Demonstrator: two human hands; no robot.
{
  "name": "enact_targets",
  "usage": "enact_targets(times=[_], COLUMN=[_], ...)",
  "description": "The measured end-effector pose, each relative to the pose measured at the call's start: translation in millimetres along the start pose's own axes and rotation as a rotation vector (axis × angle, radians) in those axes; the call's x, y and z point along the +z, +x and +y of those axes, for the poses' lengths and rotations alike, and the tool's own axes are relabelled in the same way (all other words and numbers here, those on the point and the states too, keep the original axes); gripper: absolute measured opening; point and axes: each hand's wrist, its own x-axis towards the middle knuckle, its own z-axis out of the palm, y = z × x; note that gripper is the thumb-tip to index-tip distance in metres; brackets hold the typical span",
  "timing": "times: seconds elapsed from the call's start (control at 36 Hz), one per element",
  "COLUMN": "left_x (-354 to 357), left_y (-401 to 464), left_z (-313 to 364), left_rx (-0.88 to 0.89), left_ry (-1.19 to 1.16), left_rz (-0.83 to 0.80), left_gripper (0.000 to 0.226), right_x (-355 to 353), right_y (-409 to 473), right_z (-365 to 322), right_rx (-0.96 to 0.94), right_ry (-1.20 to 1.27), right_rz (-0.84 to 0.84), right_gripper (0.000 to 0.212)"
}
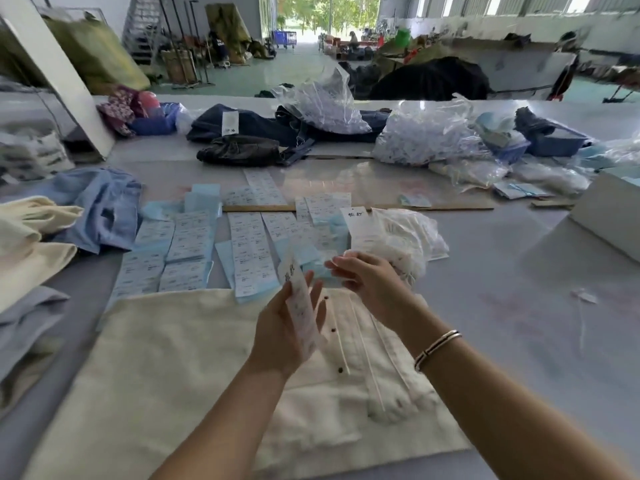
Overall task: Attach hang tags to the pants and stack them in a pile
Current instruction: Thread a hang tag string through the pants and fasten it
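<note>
- Both hands hover above the cream pants point(194, 368), which lie flat on the grey tabletop point(519, 306) nearest the viewer; they are pale, with dark buttons down the fly and thin white fastener strands lying across the front.
- More pants, cream and light blue point(104, 209), lie heaped at the left edge of the tabletop.
- Rows of hang tags point(194, 244), white print on pale blue, are spread flat just beyond the cream pants, between the two heaps of goods.
- A clear bag of white fasteners point(405, 237) lies just beyond the right hand.
- Left hand point(287, 327): fingers curled round one long white hang tag point(301, 317), held upright and blurred.
- Right hand point(367, 278): raised beside the tag's top, fingers loosely bent; I cannot tell whether it pinches anything.
</note>
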Motion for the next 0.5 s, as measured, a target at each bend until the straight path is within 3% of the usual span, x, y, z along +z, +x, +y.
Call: enact_targets(times=[0.19, 0.28, 0.36, 0.42, 0.5], left_x=[-20.4, -27.3, -28.1, -26.4, -21.9], left_y=[-18.7, -22.7, -26.0, -25.7, -27.3], left_z=[14.1, 16.5, 18.7, 16.1, 14.7], left_rx=[0.004, -0.019, -0.09, -0.133, -0.11], left_ry=[0.002, 0.03, 0.197, 0.38, 0.486], left_rz=[0.04, 0.095, 0.13, 0.195, 0.247], left_gripper=[0.032, 0.033, 0.033, 0.033, 0.026], right_x=[34.1, 37.1, 35.6, 34.4, 33.9], right_y=[-21.5, -32.7, -48.5, -58.5, -57.9], right_z=[38.6, 49.5, 65.5, 74.2, 82.7], right_rx=[0.008, -0.087, -0.18, -0.191, 0.051], right_ry=[-0.154, -0.378, -0.614, -0.503, 0.046], right_rz=[-0.042, -0.074, -0.191, -0.127, 0.262], right_gripper=[0.013, 0.019, 0.012, 0.014, 0.036])
